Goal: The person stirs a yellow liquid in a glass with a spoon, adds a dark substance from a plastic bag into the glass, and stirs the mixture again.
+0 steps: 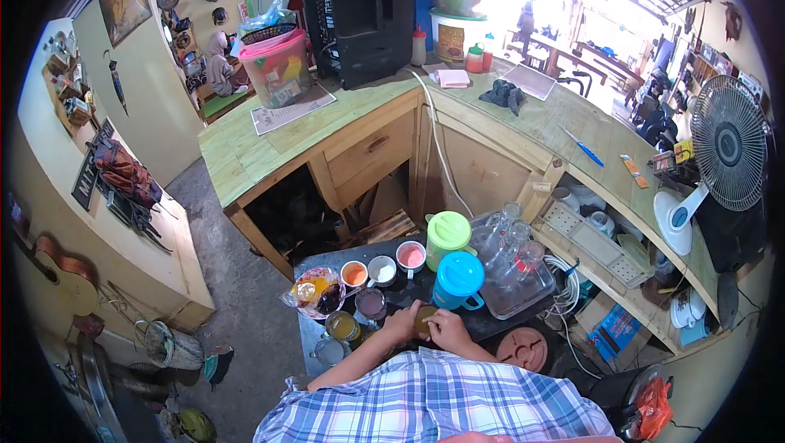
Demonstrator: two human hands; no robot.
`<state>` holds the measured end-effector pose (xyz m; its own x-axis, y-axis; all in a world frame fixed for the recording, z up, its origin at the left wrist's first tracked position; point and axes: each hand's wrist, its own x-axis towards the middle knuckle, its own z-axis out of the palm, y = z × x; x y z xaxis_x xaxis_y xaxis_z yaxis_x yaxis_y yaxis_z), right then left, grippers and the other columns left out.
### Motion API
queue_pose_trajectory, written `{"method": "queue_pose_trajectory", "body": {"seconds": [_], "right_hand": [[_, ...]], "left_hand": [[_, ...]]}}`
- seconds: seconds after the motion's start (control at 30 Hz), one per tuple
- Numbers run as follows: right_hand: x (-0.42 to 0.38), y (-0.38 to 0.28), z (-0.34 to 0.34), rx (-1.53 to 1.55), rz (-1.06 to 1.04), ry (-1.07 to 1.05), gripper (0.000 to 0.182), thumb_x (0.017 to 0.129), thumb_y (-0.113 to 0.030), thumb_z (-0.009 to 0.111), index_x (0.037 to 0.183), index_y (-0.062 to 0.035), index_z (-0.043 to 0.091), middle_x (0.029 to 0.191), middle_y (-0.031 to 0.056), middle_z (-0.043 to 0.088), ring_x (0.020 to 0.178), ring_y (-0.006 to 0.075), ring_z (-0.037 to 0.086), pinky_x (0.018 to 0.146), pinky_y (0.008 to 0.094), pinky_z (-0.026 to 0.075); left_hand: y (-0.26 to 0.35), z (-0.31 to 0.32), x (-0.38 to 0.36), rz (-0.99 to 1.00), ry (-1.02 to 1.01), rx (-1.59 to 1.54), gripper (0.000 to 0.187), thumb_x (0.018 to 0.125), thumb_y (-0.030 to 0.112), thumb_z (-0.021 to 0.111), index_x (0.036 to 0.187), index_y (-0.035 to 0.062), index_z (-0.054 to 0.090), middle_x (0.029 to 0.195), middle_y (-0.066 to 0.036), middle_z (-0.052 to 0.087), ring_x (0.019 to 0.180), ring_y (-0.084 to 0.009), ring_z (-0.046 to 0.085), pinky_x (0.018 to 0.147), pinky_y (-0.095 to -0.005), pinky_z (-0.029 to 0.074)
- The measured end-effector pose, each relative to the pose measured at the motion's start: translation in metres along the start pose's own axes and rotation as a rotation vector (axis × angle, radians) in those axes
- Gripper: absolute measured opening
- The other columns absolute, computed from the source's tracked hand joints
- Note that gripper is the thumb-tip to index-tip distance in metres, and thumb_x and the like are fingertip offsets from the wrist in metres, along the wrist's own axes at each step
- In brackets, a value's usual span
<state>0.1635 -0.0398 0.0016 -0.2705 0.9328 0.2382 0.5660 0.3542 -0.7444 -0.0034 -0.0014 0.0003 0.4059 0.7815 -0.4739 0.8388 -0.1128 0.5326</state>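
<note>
Both hands are together at the near side of the dark low table (482,330). My left hand (401,324) has its fingers closed round a small cup or glass of brownish-green contents (425,320). My right hand (446,328) is closed at the other side of it, fingers bent at its rim. Just beyond stand a blue lidded pitcher (459,281) and a green lidded pitcher (448,236). To the left are cups with orange (354,274), white (381,269) and pink (410,256) contents, a glass of purple contents (370,304) and a glass of yellow-green contents (343,327).
A clear tray (519,300) holds several upturned glasses. A plate with packets (317,292) lies at the left. Beyond are a wooden counter (360,128), a black speaker (357,17) and a fan (728,144). A brown round lid (522,350) sits at the right. A person (221,67) sits far back.
</note>
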Motion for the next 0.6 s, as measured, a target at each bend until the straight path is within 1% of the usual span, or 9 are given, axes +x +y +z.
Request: {"method": "queue_pose_trajectory", "body": {"seconds": [0.1, 0.2, 0.23, 0.27, 0.33, 0.47, 0.53, 0.57, 0.6], "right_hand": [[0.004, -0.010, -0.003, 0.098, -0.063, 0.055, 0.015, 0.079, -0.003, 0.059, 0.089, -0.0042, 0.070, 0.081, 0.0162, 0.061, 0.072, 0.0326, 0.062, 0.063, 0.0380, 0.050], [0.009, -0.016, -0.008, 0.099, -0.007, 0.129, 0.014, 0.079, -0.004, 0.060, 0.088, -0.0044, 0.070, 0.080, 0.0160, 0.062, 0.070, 0.0334, 0.062, 0.063, 0.0386, 0.050], [0.006, -0.012, -0.007, 0.069, 0.039, 0.091, 0.014, 0.079, -0.004, 0.059, 0.088, -0.0044, 0.070, 0.080, 0.0157, 0.061, 0.071, 0.0332, 0.062, 0.064, 0.0385, 0.050], [0.002, -0.007, -0.004, 0.069, 0.039, 0.094, 0.014, 0.079, -0.004, 0.059, 0.088, -0.0044, 0.070, 0.080, 0.0157, 0.061, 0.071, 0.0332, 0.062, 0.064, 0.0385, 0.050], [-0.002, -0.005, -0.001, 0.036, -0.004, -0.002, 0.016, 0.079, -0.002, 0.059, 0.089, -0.0040, 0.070, 0.079, 0.0153, 0.061, 0.071, 0.0320, 0.062, 0.063, 0.0377, 0.049], [0.006, -0.011, -0.006, 0.118, -0.043, 0.059, 0.016, 0.078, -0.003, 0.059, 0.089, -0.0048, 0.071, 0.078, 0.0157, 0.061, 0.071, 0.0318, 0.062, 0.063, 0.0376, 0.050], [0.007, -0.010, -0.007, 0.072, 0.034, 0.108, 0.015, 0.078, -0.004, 0.060, 0.089, -0.0055, 0.071, 0.078, 0.0158, 0.061, 0.071, 0.0323, 0.062, 0.063, 0.0380, 0.050], [0.004, -0.007, -0.005, 0.074, 0.033, 0.108, 0.015, 0.078, -0.004, 0.060, 0.089, -0.0055, 0.071, 0.078, 0.0158, 0.061, 0.071, 0.0323, 0.062, 0.063, 0.0380, 0.050], [0.000, -0.006, -0.002, 0.070, 0.038, 0.043, 0.015, 0.078, -0.003, 0.060, 0.089, -0.0056, 0.071, 0.078, 0.0158, 0.061, 0.071, 0.0323, 0.062, 0.064, 0.0380, 0.050]], "left_hand": [[0.002, -0.001, 0.001, -0.034, -0.013, -0.003, 0.086, 0.061, 0.051, 0.080, 0.127, 0.0223, 0.033, 0.115, -0.018, 0.060, 0.108, -0.0397, 0.057, 0.083, -0.0540, 0.046], [-0.006, 0.007, 0.006, 0.011, 0.020, -0.009, 0.085, 0.061, 0.050, 0.080, 0.127, 0.0228, 0.033, 0.114, -0.017, 0.060, 0.109, -0.0392, 0.057, 0.083, -0.0549, 0.046], [-0.007, 0.008, 0.006, 0.012, 0.019, -0.007, 0.085, 0.061, 0.050, 0.080, 0.127, 0.0228, 0.033, 0.114, -0.017, 0.060, 0.109, -0.0392, 0.057, 0.083, -0.0549, 0.046], [-0.007, 0.008, 0.005, 0.007, 0.017, -0.016, 0.085, 0.061, 0.049, 0.081, 0.127, 0.0228, 0.033, 0.114, -0.017, 0.060, 0.109, -0.0392, 0.057, 0.083, -0.0555, 0.046], [-0.007, 0.008, 0.007, 0.004, 0.020, -0.024, 0.085, 0.062, 0.049, 0.081, 0.127, 0.0228, 0.033, 0.114, -0.017, 0.060, 0.108, -0.0393, 0.057, 0.083, -0.0560, 0.045], [-0.003, 0.005, 0.004, -0.016, -0.002, -0.026, 0.085, 0.062, 0.048, 0.081, 0.127, 0.0228, 0.033, 0.114, -0.017, 0.060, 0.109, -0.0388, 0.057, 0.084, -0.0562, 0.045], [-0.003, 0.005, 0.003, -0.003, -0.004, -0.031, 0.085, 0.061, 0.048, 0.081, 0.127, 0.0228, 0.033, 0.114, -0.017, 0.060, 0.109, -0.0385, 0.056, 0.084, -0.0558, 0.045], [-0.004, 0.006, 0.003, 0.009, 0.012, -0.024, 0.085, 0.061, 0.048, 0.081, 0.127, 0.0230, 0.033, 0.114, -0.017, 0.060, 0.109, -0.0386, 0.057, 0.084, -0.0555, 0.046], [-0.005, 0.007, 0.003, 0.022, 0.029, -0.016, 0.085, 0.061, 0.048, 0.081, 0.127, 0.0231, 0.033, 0.114, -0.017, 0.060, 0.108, -0.0387, 0.057, 0.084, -0.0551, 0.046]]}}
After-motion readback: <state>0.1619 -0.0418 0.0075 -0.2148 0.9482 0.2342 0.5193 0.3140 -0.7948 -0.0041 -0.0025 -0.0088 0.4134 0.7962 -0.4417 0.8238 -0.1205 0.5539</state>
